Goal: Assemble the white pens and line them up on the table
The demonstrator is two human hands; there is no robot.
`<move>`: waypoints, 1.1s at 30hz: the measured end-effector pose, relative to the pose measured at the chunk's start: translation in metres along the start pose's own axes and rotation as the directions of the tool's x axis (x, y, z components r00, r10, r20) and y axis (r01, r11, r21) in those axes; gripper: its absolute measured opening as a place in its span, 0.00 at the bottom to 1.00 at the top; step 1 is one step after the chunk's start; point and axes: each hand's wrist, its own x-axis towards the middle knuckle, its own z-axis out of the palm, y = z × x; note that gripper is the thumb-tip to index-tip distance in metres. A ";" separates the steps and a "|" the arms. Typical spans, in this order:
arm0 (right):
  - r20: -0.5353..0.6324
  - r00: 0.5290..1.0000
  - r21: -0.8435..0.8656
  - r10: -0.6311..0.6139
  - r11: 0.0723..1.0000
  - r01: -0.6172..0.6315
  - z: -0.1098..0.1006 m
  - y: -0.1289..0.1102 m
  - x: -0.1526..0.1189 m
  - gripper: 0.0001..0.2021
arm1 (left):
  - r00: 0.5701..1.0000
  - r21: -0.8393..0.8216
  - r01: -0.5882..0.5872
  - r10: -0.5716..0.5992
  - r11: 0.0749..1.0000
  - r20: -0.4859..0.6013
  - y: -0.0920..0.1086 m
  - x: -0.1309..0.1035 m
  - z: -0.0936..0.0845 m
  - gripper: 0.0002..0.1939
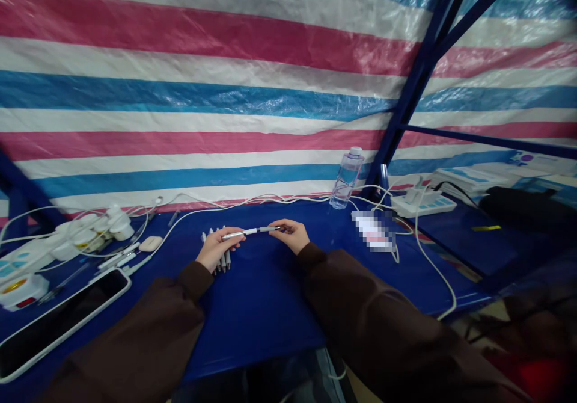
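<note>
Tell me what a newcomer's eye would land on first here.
Probably the striped sheet, its red, white and blue bands filling the background behind the table. Next comes the pen, held mid-table between the left hand and right hand. Then the phone at the near left and the bottle at the back, right of centre.

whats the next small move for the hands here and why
Probably a gentle twist with the right hand, the left hand holding steady: they grip the pen at opposite ends, and this view doesn't show whether its sections are fully tight.
</note>
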 end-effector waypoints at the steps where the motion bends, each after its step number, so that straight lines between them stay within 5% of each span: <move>1: 0.018 1.000 0.040 0.024 0.999 -0.025 0.000 0.000 0.001 0.11 | 1.000 0.003 -0.001 0.001 1.000 -0.005 0.000 0.000 0.000 0.20; 6: 0.097 0.980 0.130 0.174 0.974 -0.185 -0.001 0.000 0.002 0.15 | 1.000 0.026 -0.011 0.011 1.000 -0.013 0.002 -0.001 0.001 0.20; 14: 0.134 0.969 0.084 0.209 0.972 -0.221 -0.003 0.001 0.002 0.16 | 1.000 0.043 -0.018 0.018 0.999 -0.002 0.004 -0.002 0.002 0.19; 23: 0.054 0.955 -0.033 0.292 0.956 -0.290 0.003 0.000 -0.001 0.27 | 0.998 0.146 -0.035 0.028 0.989 0.054 0.004 -0.002 0.001 0.19; 33: 0.129 0.968 0.184 0.217 0.954 -0.238 0.002 0.005 0.001 0.12 | 1.000 0.041 -0.010 0.009 0.999 0.009 0.003 -0.002 0.001 0.19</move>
